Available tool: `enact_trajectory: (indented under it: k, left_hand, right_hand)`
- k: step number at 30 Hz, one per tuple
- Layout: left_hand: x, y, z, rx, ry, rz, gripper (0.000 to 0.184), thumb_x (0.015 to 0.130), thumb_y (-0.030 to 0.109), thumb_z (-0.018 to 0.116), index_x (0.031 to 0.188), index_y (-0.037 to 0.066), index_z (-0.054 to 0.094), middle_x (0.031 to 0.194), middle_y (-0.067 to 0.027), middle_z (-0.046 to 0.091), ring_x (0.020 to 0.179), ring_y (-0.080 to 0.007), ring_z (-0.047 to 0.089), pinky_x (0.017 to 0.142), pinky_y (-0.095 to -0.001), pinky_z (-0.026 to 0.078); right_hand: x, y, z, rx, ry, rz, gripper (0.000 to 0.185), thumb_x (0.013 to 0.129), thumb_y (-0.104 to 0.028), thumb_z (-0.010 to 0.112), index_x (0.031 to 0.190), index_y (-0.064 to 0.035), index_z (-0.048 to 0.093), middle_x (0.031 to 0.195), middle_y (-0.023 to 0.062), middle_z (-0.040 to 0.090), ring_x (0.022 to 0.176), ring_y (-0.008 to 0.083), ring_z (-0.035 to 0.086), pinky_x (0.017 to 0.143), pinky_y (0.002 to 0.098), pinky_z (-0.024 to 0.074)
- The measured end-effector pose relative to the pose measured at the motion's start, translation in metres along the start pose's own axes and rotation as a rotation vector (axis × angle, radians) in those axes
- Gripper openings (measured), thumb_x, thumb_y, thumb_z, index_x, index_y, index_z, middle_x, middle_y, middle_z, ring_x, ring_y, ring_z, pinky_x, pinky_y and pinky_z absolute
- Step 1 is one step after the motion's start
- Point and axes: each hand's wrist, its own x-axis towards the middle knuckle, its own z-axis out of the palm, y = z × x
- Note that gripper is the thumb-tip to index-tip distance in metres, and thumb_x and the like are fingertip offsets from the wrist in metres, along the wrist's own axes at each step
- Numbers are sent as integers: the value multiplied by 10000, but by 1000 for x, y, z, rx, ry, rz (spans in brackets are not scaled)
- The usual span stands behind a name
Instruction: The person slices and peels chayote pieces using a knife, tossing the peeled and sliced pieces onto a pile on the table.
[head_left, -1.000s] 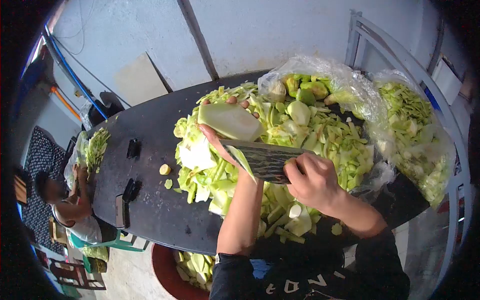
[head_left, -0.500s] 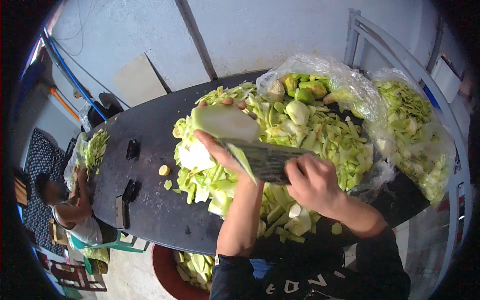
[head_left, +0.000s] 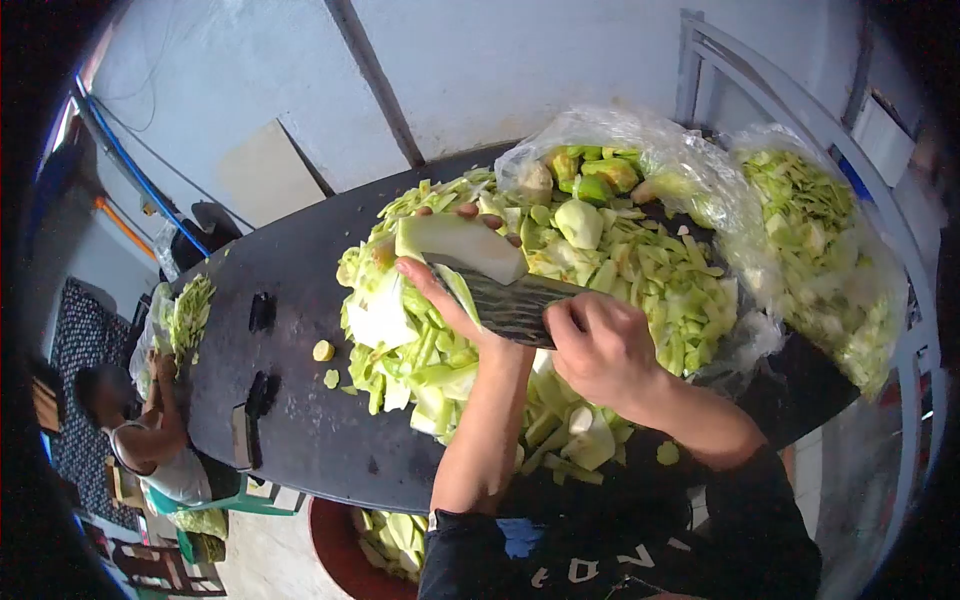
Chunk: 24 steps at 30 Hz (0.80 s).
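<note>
My left hand [head_left: 447, 300] is wrapped round a large peeled piece of green papaya [head_left: 458, 248], fingertips over its far side and thumb along the near side. A broad, dark-bladed knife [head_left: 505, 308] is gripped by its handle end in my right hand [head_left: 608, 352]. The blade lies against the papaya's near side, close to my left thumb, with a pale green slice [head_left: 460, 298] by its tip. Below both hands spreads a heap of cut green strips and slices [head_left: 430, 370]. A pale peeled fruit [head_left: 578, 224] lies behind the blade.
The dark table [head_left: 300, 420] carries a plastic bag [head_left: 640, 135] of whole fruit and another bag [head_left: 825, 270] of strips. A reddish tub [head_left: 335, 550] of slices stands below. Far left, a person [head_left: 165, 445] sits beside more strips [head_left: 190, 310]. A metal frame [head_left: 905, 280] borders the right.
The knife and my right hand have shifted left and slightly up along the papaya. The papaya piece now looks narrower and tilted differently. My view has shifted slightly.
</note>
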Motion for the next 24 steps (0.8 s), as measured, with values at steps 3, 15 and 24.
enact_trajectory:
  k: [3, 15, 24]
  left_hand:
    - [-2, 3, 4, 19, 20, -28, 605, 952, 643, 345, 1303, 158, 431, 1086, -100, 560, 915, -206, 581, 735, -335, 532]
    - [0, -5, 7, 115, 122, -30, 641, 925, 700, 315, 1187, 139, 481, 1036, -94, 576, 895, -249, 586, 716, -380, 522]
    - [5, 2, 5, 49, 104, -277, 690, 878, 741, 377, 1164, 126, 505, 1011, -106, 592, 841, -280, 600, 666, -411, 522]
  right_hand:
    - [1, 0, 0, -24, -12, -7, 122, 740, -91, 584, 823, -23, 526, 674, 101, 490, 570, 256, 576, 496, 371, 487]
    - [2, -1, 0, -45, -68, 59, 138, 758, -92, 584, 851, -20, 511, 679, 113, 515, 595, 262, 597, 502, 357, 497]
    - [1, -1, 2, -94, -108, 105, 224, 664, -35, 654, 844, -22, 521, 731, 117, 524, 615, 286, 594, 528, 383, 498]
